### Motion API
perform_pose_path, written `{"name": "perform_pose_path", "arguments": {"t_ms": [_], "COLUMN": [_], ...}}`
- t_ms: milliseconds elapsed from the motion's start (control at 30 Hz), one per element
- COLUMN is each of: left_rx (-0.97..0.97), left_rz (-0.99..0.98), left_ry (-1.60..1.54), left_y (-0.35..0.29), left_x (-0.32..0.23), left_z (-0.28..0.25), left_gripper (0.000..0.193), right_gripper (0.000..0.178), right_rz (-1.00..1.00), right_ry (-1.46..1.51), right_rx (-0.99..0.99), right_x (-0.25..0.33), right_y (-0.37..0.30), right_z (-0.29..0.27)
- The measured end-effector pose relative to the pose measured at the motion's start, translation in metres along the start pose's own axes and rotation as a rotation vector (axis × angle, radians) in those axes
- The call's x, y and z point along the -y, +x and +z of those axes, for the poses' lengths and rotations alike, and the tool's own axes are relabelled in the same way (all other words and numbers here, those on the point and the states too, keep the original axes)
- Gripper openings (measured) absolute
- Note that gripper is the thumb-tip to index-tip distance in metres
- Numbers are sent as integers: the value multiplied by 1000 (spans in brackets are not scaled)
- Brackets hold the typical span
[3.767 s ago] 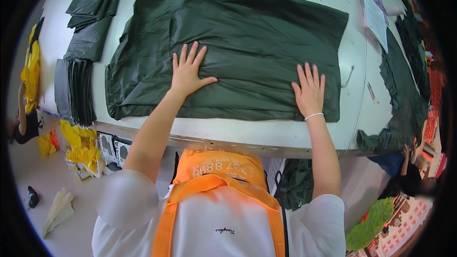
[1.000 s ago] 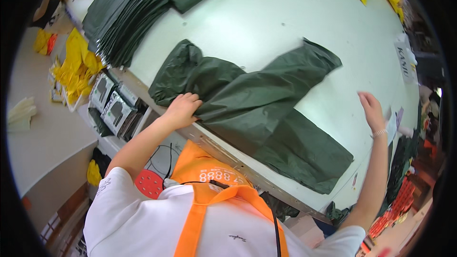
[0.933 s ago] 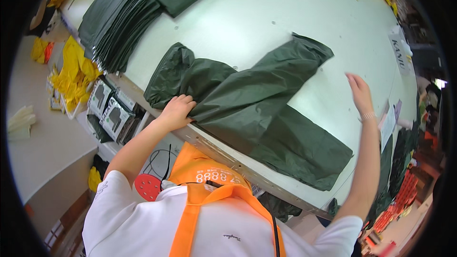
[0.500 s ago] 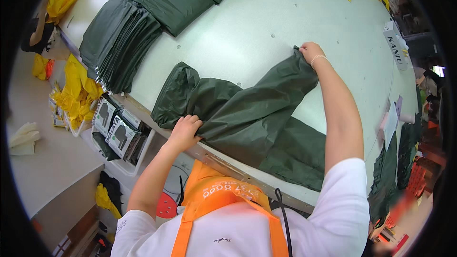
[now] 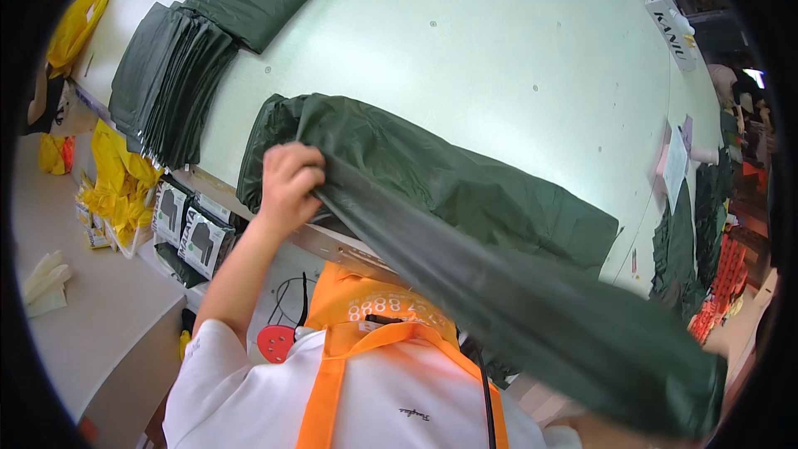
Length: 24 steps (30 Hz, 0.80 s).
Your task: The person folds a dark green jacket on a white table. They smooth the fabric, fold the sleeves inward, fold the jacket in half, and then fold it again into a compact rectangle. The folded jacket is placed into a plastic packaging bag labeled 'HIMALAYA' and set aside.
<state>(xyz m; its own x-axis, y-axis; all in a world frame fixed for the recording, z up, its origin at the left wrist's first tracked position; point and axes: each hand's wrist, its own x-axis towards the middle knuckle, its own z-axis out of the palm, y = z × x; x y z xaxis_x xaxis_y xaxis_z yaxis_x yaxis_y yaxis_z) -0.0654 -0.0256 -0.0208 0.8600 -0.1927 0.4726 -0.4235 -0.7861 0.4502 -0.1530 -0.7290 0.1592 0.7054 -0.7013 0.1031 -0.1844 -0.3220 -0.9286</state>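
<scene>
Garment (image 5: 440, 175): dark green, thin, sheeny, creased; part lies lengthwise on the table (image 5: 499, 100), part stretches past the edge, blurred.
Left hand (image 5: 291, 183): fingers pinch the garment.
Right hand: out of sight; finger state cannot be told.
Stack (image 5: 170, 83): flat, folded green layers.

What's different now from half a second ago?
The loose end of the green cloth, which pointed away across the table, has swung back over the near edge, to the lower right. The left hand has moved inward, closed on the cloth. The right hand is now out of sight. The folded green stack stayed put.
</scene>
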Motion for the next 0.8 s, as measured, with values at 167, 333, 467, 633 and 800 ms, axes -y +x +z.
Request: {"name": "perform_pose_path", "arguments": {"t_ms": [167, 333, 467, 633, 800], "left_rx": [-119, 116, 11, 145, -116], "left_rz": [-352, -360, -79, -207, -271], "left_ry": [55, 269, -31, -181, 219], "left_y": [6, 16, 73, 47, 74], "left_x": [79, 163, 93, 123, 21], "left_z": [39, 59, 56, 47, 62], "left_gripper": [47, 47, 36, 14, 43], "right_gripper": [27, 27, 27, 28, 51], "right_rz": [275, 204, -120, -577, 72], "right_ry": [-282, -523, -733, -795, -853], "right_rx": [-228, -450, -653, -184, 274], "right_x": [-101, -87, -12, -36, -173], "right_y": [-138, -149, -86, 36, 83], "right_z": [-65, -142, -198, -62, 103]}}
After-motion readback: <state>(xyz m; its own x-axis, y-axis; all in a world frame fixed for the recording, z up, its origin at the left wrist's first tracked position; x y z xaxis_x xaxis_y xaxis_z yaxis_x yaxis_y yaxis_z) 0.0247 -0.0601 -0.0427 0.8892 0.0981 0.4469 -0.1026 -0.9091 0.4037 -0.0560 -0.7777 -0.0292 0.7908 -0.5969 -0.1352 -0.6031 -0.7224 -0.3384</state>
